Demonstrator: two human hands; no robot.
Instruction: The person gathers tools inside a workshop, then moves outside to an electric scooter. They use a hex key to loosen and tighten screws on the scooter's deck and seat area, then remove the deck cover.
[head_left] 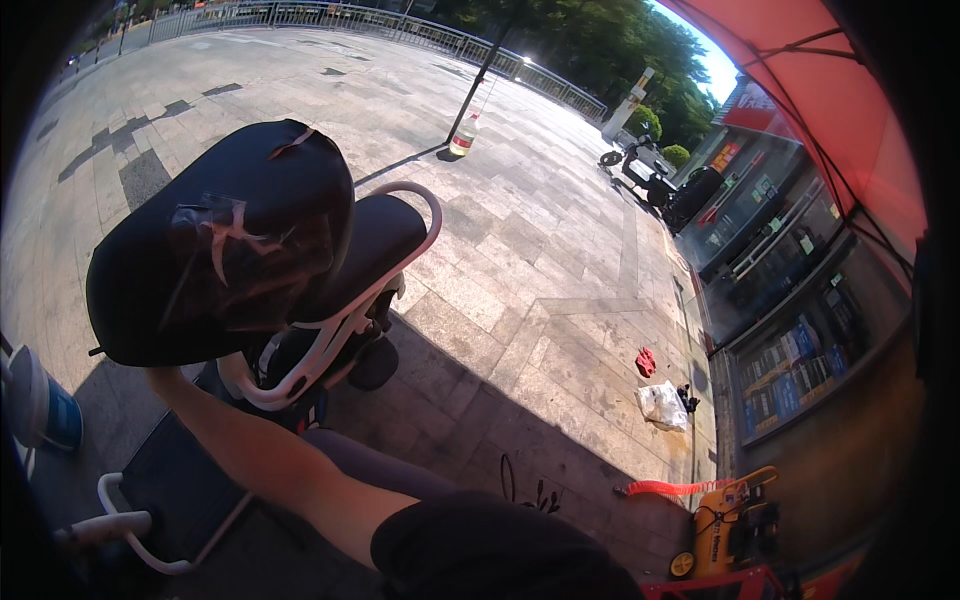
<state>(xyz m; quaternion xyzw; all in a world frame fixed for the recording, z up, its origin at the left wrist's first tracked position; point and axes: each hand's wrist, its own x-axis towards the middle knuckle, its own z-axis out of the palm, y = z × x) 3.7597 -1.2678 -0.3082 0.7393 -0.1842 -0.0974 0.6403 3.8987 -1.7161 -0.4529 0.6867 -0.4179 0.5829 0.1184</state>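
A large black padded seat (230, 250) fills the left side of the view, with a clear film patch (215, 225) over its torn cover. My left arm reaches in from the lower edge to the seat's near lower end. Just the edge of my left hand (161, 380) shows below the seat; its fingers are hidden behind it. Behind this seat are a smaller black seat (375, 240) and a white tubular rail (432, 215), part of a scooter-like vehicle with a dark footboard (170, 480). My right hand is out of view.
A white bucket (35, 395) stands at the left edge. A yellow air compressor (725, 525) with a red coiled hose (665, 488) sits lower right. A red cloth-like item (646, 362) and white bag (662, 406) lie on the paving. A bottle (464, 135) hangs near a pole.
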